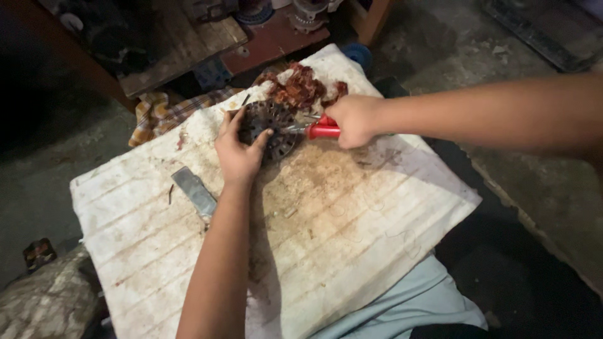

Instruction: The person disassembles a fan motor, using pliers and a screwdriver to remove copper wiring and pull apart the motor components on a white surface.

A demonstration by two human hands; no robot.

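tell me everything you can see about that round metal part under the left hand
The round metal part is a dark, rusty-looking disc with slots or teeth around its rim, like a motor core. It lies roughly flat near the far edge of the stained white board. The left hand grips its near side, thumb on top. The red-handled tool in the right hand reaches its right side with its metal tip. A heap of reddish wire sits just behind it.

Two bare forearms, no sleeves, no gloves. Left hand [237,154], right hand [353,120]: no rings, no watch, no wristbands. Pale light-blue garment [408,301] at lower frame edge.
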